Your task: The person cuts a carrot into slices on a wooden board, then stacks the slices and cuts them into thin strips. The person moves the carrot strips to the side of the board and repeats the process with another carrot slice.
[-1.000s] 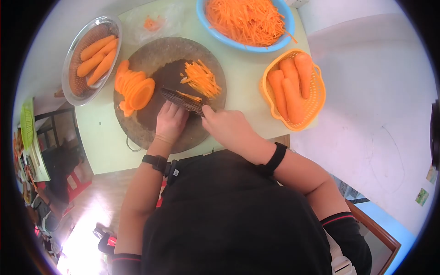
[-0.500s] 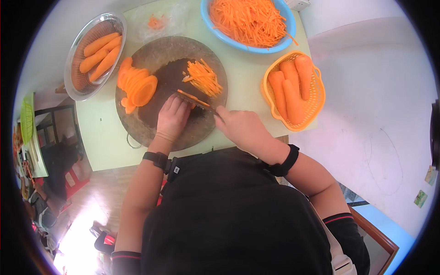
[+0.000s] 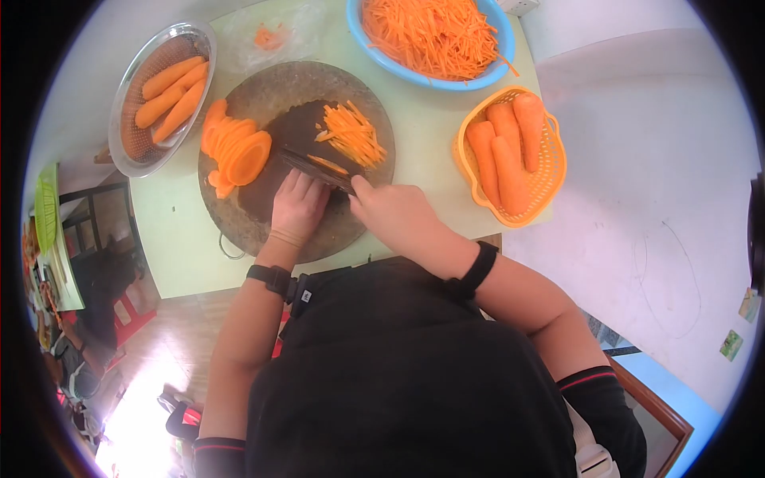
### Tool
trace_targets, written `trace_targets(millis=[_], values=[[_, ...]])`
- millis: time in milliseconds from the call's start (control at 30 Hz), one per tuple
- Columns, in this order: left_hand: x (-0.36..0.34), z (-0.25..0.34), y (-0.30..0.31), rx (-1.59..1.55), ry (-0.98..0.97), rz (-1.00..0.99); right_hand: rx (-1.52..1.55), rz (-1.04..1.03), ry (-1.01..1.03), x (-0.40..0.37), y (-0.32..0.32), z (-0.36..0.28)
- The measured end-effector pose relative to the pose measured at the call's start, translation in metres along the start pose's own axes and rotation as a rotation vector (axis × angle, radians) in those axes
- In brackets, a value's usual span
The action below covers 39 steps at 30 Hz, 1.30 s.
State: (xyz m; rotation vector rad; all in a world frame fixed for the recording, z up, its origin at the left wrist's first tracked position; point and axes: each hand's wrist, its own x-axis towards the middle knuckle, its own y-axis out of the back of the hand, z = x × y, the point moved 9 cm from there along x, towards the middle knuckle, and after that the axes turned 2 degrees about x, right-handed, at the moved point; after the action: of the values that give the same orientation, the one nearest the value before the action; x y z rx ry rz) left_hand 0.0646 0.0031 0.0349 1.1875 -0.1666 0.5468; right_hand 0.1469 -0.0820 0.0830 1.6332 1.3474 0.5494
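On the round, dark chopping board (image 3: 319, 77), my right hand (image 3: 396, 213) grips the handle of a kitchen knife (image 3: 319, 170). Its wide dark blade points to the left, and a carrot strip (image 3: 328, 164) clings to it. Just on the near side of the blade, my left hand (image 3: 300, 203) presses down with bent fingers on a carrot piece, which the hand and blade hide now. Overlapping carrot slices (image 3: 245, 155) lie at the board's left. Cut carrot strips (image 3: 352, 137) form a small pile beyond the knife.
A blue basin (image 3: 510, 49) full of shredded carrot stands at the back. To the right is a yellow basket (image 3: 555, 171) of whole carrots. Peeled carrots lie in an oval metal strainer (image 3: 119, 131) at the left. A plastic bag (image 3: 299, 44) with carrot scraps sits behind the board.
My right hand and the knife have shifted left, so the blade reaches farther past my left fingers. An orange bit beside my left hand is no longer visible. My left hand has barely moved.
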Motion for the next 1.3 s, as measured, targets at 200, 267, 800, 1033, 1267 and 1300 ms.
trace_targets(millis=[200, 267, 800, 1033, 1267, 1300], values=[[0.008, 0.007, 0.009, -0.01, -0.028, 0.063, 0.087, 0.095, -0.08, 0.012, -0.002, 0.027], [0.009, 0.008, 0.011, -0.025, -0.041, 0.069, 0.178, 0.15, -0.118, 0.007, 0.007, 0.041], [0.0, 0.003, 0.004, -0.014, -0.04, 0.027, -0.043, -0.038, 0.009, -0.024, 0.016, 0.008], [0.004, 0.005, 0.008, 0.006, -0.038, 0.053, -0.019, 0.028, 0.019, -0.005, 0.004, 0.005], [0.008, 0.009, 0.012, 0.001, -0.065, 0.095, 0.136, 0.102, -0.074, 0.005, 0.005, 0.033], [0.009, 0.01, 0.013, 0.003, -0.066, 0.097, 0.193, 0.087, -0.118, 0.002, 0.006, 0.041]])
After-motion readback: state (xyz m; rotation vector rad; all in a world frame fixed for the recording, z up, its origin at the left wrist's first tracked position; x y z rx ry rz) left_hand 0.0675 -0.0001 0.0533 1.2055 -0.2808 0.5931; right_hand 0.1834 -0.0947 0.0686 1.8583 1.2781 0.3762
